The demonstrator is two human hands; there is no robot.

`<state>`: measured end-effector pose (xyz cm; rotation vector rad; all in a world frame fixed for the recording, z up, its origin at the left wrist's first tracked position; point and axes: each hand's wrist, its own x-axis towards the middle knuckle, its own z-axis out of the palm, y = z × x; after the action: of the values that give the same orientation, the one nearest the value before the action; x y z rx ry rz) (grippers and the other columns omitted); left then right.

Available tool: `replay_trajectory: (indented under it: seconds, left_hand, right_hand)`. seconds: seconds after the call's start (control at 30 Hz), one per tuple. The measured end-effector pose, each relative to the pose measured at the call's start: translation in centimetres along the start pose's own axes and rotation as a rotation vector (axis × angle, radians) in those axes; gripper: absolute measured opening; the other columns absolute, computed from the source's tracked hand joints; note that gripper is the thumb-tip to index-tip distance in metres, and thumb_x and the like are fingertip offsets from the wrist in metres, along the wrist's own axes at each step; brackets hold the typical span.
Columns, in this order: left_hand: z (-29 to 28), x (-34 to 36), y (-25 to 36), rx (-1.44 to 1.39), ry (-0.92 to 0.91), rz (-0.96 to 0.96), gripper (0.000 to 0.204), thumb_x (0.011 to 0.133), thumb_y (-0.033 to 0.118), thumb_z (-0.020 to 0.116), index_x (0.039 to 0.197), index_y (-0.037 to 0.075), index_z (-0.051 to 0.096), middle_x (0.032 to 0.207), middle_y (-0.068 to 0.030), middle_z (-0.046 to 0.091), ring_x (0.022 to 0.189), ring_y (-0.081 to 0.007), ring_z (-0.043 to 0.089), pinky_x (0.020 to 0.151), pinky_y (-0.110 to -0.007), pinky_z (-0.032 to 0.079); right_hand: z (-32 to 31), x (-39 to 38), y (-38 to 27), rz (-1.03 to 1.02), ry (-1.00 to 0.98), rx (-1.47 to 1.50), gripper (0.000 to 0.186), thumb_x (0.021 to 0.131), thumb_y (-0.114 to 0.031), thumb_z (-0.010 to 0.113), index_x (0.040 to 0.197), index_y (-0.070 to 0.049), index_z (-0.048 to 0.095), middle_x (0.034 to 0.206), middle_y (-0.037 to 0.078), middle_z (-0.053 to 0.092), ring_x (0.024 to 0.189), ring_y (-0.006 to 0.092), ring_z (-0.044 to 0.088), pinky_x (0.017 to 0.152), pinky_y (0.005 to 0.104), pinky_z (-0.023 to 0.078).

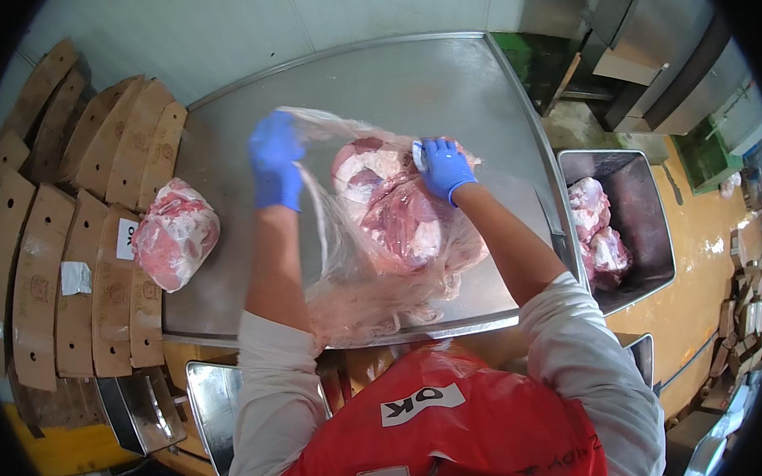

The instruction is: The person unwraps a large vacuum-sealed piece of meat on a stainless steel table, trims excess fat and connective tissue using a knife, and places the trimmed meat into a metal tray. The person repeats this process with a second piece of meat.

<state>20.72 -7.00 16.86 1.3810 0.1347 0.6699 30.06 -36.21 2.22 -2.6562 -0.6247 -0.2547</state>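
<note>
Large pieces of raw meat [397, 215] lie on the steel table [441, 77] in front of me, partly wrapped in clear plastic film [333, 232]. My left hand [275, 161], in a blue glove and smeared by motion, is closed on the film's edge, pulled up to the left of the meat. In a matching glove, my right hand [443, 169] presses on the meat's far right side with fingers bent. A small pale thing [418, 155] shows beside its thumb; its kind is unclear. Loose film bunches along the table's near edge.
Another piece of meat [176, 235] sits at the table's left edge, against stacked cardboard boxes [78, 274]. At right, a steel tub [646, 222] holds several meat pieces [599, 229]. Another steel tub [212, 392] stands below the table's near left edge. A wall rises behind the table.
</note>
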Motion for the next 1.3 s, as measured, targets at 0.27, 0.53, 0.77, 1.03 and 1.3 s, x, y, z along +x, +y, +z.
replay_trajectory:
  seconds: [0.27, 0.53, 0.77, 1.03, 1.3]
  left_hand:
    - [-22.1, -0.4, 0.5, 0.078, 0.304, -0.353, 0.012, 0.097, 0.022, 0.065, 0.092, 0.011, 0.066, 0.076, 0.0037, 0.055, 0.064, -0.0075, 0.049, 0.056, -0.024, 0.036]
    - [-21.5, -7.7, -9.5, 1.092, 0.070, 0.177, 0.042, 0.095, 0.020, 0.069, 0.131, 0.000, 0.061, 0.122, -0.0191, 0.064, 0.116, -0.0314, 0.061, 0.100, -0.042, 0.049]
    - [6.0, -11.7, -10.6, 0.723, -0.517, 0.253, 0.049, 0.092, 0.013, 0.066, 0.140, 0.007, 0.056, 0.139, -0.0233, 0.058, 0.126, -0.0412, 0.057, 0.108, -0.046, 0.047]
    - [8.5, -2.7, -14.3, 0.595, -0.222, 0.204, 0.025, 0.093, 0.021, 0.053, 0.100, 0.005, 0.072, 0.098, -0.0232, 0.072, 0.092, -0.0411, 0.070, 0.084, -0.049, 0.055]
    - [0.9, 7.1, -12.2, 0.739, -0.104, -0.172, 0.026, 0.090, 0.020, 0.057, 0.096, 0.002, 0.075, 0.090, -0.0218, 0.074, 0.081, -0.0342, 0.071, 0.079, -0.045, 0.056]
  right_hand:
    - [1.1, 2.0, 8.4, 0.440, 0.380, 0.605, 0.016, 0.093, -0.020, 0.061, 0.090, -0.004, 0.064, 0.077, 0.015, 0.066, 0.070, 0.0364, 0.064, 0.064, 0.0458, 0.051]
    - [0.8, -4.4, 21.8, 1.007, 0.624, 1.350, 0.010, 0.086, -0.009, 0.063, 0.077, -0.009, 0.060, 0.064, 0.001, 0.053, 0.054, 0.0163, 0.047, 0.052, 0.0348, 0.038]
    - [-1.4, -5.0, 7.1, 0.727, 0.221, 1.183, 0.012, 0.090, -0.017, 0.062, 0.079, -0.012, 0.060, 0.067, 0.000, 0.051, 0.057, 0.0149, 0.050, 0.051, 0.0326, 0.039]
    - [-6.2, -14.7, 10.0, 0.879, 0.306, 1.383, 0.014, 0.088, -0.010, 0.059, 0.074, -0.012, 0.057, 0.064, -0.001, 0.051, 0.050, 0.0125, 0.046, 0.045, 0.0299, 0.033]
    - [0.4, -21.4, 20.2, 1.176, 0.547, 1.285, 0.004, 0.085, -0.010, 0.064, 0.086, -0.006, 0.062, 0.074, 0.003, 0.058, 0.060, 0.0168, 0.052, 0.055, 0.0348, 0.041]
